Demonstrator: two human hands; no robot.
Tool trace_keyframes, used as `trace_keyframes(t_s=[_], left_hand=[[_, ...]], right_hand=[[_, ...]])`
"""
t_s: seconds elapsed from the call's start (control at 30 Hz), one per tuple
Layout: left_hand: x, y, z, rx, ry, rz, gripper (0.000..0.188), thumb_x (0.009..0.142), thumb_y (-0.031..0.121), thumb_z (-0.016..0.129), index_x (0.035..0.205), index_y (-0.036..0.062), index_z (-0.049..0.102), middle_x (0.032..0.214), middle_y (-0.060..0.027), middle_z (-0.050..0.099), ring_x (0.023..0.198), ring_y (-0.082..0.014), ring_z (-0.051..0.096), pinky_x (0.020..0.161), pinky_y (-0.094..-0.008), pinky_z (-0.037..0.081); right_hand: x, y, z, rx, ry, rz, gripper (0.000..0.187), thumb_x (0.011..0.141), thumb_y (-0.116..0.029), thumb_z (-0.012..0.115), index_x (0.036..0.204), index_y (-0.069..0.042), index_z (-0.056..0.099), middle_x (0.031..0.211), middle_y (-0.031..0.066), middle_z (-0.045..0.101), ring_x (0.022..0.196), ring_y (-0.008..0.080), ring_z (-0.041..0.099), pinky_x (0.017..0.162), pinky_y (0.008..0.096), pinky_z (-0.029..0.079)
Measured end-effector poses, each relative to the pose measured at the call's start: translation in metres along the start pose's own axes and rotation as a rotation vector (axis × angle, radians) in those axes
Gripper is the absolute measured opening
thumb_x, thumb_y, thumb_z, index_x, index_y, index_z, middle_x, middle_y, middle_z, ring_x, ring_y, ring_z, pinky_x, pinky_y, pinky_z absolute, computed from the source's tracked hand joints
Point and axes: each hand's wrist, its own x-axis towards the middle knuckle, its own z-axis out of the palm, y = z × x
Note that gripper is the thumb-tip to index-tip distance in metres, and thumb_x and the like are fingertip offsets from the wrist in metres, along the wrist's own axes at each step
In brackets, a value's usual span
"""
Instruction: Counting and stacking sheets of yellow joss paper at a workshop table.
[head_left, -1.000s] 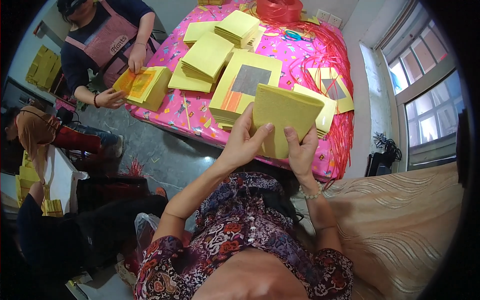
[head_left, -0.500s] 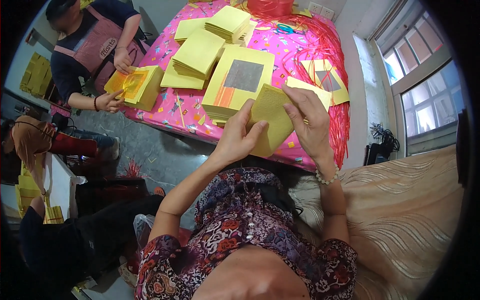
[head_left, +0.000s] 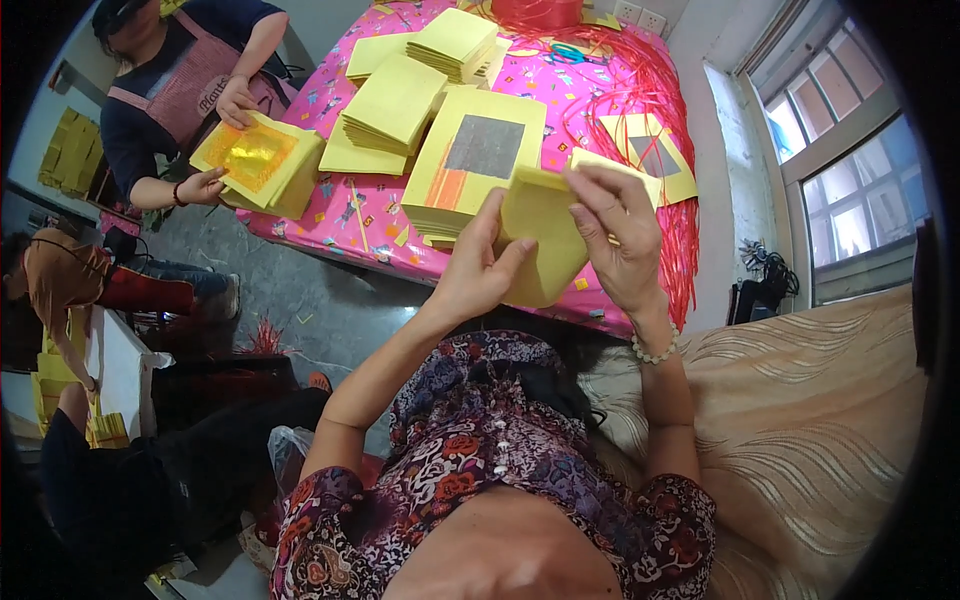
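A folded piece of yellow paper is held up in front of me at the table's near edge. My left hand grips its left side, thumb on the face turned to me and fingers behind. With bent fingers, my right hand pinches its upper right edge. Just behind the held paper lies a thick stack of yellow paper, its top sheet bearing a silver-grey rectangle and orange streaks. To the right of that, a loose yellow sheet with a grey patch is partly covered by another yellow piece.
More yellow paper stacks stand farther back on the pink patterned tablecloth. Red plastic strands hang over the right edge; teal scissors lie at the back. At left, a person's hand rests on a gold-foiled stack.
The paper in my hands has tilted, and its upper edge now folds over near my right fingers. The person at left has shifted their hands, raising the gold-foiled sheet's left side.
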Motion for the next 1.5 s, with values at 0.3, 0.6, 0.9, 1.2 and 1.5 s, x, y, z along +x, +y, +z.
trace_keyframes(t_s=[0.3,0.6,0.9,1.2,1.5], left_hand=[[0.032,0.012,-0.016,-0.338,0.129,-0.19,0.052,0.086,-0.006,0.053,0.135,-0.0004,0.039,0.125,-0.012,0.056,0.116,-0.0189,0.054,0.099,-0.0326,0.043],[0.07,-0.006,-0.014,-0.336,0.037,-0.378,0.038,0.088,0.0,0.057,0.125,-0.0041,0.049,0.116,-0.0138,0.061,0.103,-0.021,0.062,0.09,-0.035,0.051],[0.098,-0.021,-0.006,-0.293,0.108,-0.53,0.031,0.085,-0.003,0.055,0.115,-0.0109,0.051,0.104,-0.0211,0.061,0.09,-0.0285,0.064,0.071,-0.0423,0.054],[0.11,-0.022,-0.004,-0.265,0.126,-0.566,0.027,0.083,-0.005,0.055,0.109,-0.0104,0.054,0.1,-0.02,0.061,0.088,-0.0287,0.064,0.07,-0.0439,0.054],[0.053,-0.008,0.007,-0.206,0.127,-0.059,0.051,0.089,-0.003,0.05,0.137,0.0007,0.033,0.128,-0.0136,0.052,0.118,-0.0207,0.052,0.099,-0.0337,0.042]], right_hand=[[-0.026,0.005,0.026,0.578,0.004,0.639,0.052,0.09,-0.021,0.066,0.129,0.004,0.041,0.096,0.0113,0.063,0.081,0.0142,0.062,0.071,0.0282,0.051],[-0.027,0.026,0.038,0.889,0.033,0.781,0.032,0.101,-0.021,0.047,0.119,0.005,0.048,0.108,0.0095,0.06,0.1,0.0112,0.055,0.089,0.0261,0.044],[-0.028,0.049,0.043,0.848,0.074,0.96,0.032,0.1,-0.026,0.047,0.112,0.003,0.055,0.102,0.0071,0.062,0.089,0.0106,0.059,0.08,0.0261,0.048],[-0.015,0.045,0.036,0.911,0.079,0.959,0.031,0.1,-0.022,0.046,0.114,0.005,0.052,0.102,0.0101,0.063,0.087,0.0112,0.06,0.079,0.0254,0.049],[-0.02,0.044,0.029,0.912,-0.008,0.832,0.033,0.101,-0.022,0.047,0.124,0.001,0.049,0.114,0.0084,0.061,0.099,0.0108,0.06,0.088,0.0266,0.048]])
